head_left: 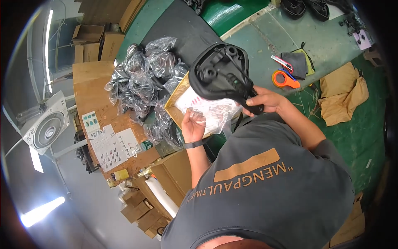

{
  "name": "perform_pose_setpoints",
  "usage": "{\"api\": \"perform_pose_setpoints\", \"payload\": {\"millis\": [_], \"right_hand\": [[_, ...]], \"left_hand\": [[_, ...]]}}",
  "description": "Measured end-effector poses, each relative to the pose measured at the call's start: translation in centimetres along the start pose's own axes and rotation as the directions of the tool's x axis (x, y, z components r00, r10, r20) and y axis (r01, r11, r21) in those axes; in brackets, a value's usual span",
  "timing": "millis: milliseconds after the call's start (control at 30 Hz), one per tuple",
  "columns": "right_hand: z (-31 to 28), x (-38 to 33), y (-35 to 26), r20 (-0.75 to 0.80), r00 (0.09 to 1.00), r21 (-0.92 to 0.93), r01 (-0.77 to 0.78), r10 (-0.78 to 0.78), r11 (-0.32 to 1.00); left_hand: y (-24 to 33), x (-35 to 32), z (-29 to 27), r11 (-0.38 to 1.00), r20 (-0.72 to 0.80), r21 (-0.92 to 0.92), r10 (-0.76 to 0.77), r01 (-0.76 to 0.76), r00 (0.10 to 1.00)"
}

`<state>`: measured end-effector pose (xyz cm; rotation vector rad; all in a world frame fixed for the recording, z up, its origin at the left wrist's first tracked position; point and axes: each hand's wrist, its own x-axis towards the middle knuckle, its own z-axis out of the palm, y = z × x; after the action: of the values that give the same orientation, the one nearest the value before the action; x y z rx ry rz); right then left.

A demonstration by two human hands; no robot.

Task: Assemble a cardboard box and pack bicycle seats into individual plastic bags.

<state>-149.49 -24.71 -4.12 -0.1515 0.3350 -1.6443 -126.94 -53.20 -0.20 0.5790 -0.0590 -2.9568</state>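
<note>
My right hand grips a black bicycle saddle by its narrow nose. Its underside faces up, so the metal rail and two round mounts show. Fingers closed, my left hand pinches the edge of a clear plastic bag just below the saddle. Saddle and bag are apart at the wide end, and the nose hangs over the bag's right side. Beneath them stands an open carton with more clear bags inside, some with pink print.
Bagged saddles are heaped left of the carton. On the green bench lie a utility knife, orange tape and a grey cloth. Unwrapped saddles sit at the far right. Paper sheets and a fan are at the left.
</note>
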Motion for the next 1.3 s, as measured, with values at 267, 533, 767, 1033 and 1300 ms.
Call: {"api": "perform_pose_setpoints", "payload": {"millis": [267,533,767,1033,1300], "right_hand": [[5.6,3.9,-1.1,-0.034,0.931,-0.949,0.083,-0.364,0.302],[2.4,11.3,-5.2,-0.014,0.827,-0.936,-0.209,-0.563,-0.283],[-5.6,23.6,-19.5,-0.257,0.905,-0.442,-0.421,0.338,0.792],[-24.5,32.8,-45.6,0.126,0.58,-0.391,-0.716,-0.805,-0.578],[-30.9,35.7,-46.6,-0.013,0.716,-0.04,-0.698,-0.698,-0.715]], "left_hand": [[6.3,6.3,4.3,0.337,-0.051,0.921,0.606,-0.197,0.794],[4.3,12.5,17.3,-0.376,0.46,0.874,0.43,-0.309,0.777],[18.4,15.9,15.0,-0.412,0.418,0.897,0.674,-0.16,0.609],[34.5,7.7,5.5,-0.09,0.081,0.99,0.993,-0.105,-0.086],[14.9,13.9,-7.7,-0.283,0.164,0.92,0.905,0.269,0.392]]}}
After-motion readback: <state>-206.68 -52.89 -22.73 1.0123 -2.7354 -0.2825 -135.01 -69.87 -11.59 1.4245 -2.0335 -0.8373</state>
